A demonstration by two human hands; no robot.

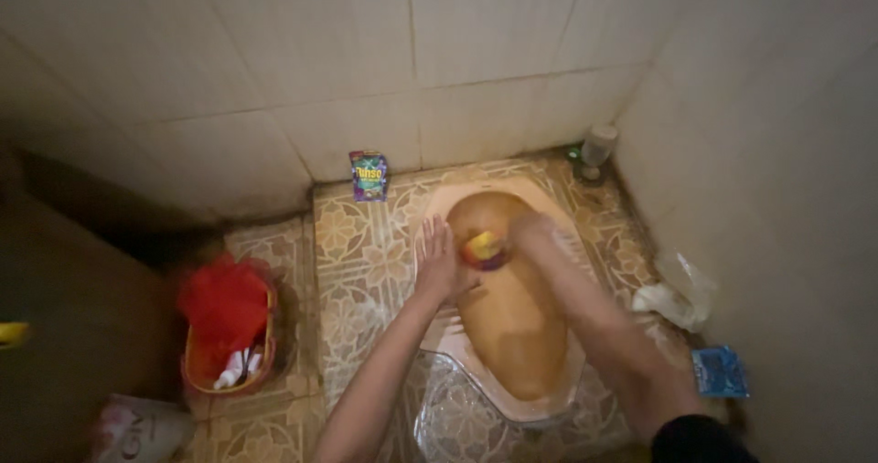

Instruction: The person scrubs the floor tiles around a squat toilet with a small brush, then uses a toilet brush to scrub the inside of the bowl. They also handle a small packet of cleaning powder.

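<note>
While scrubbing, right hand (535,232) on sponge (483,247)

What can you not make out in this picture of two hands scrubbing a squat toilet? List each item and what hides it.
- Right hand, head view: blurred, fingers unclear; whether it grips the yellow sponge cannot be told.
- Sponge underside: hidden against the toilet pan.
- Orange basket contents: covered by red mesh.
- White bag: cut off by the bottom edge.
- Corner jar: too small and dim.
</note>
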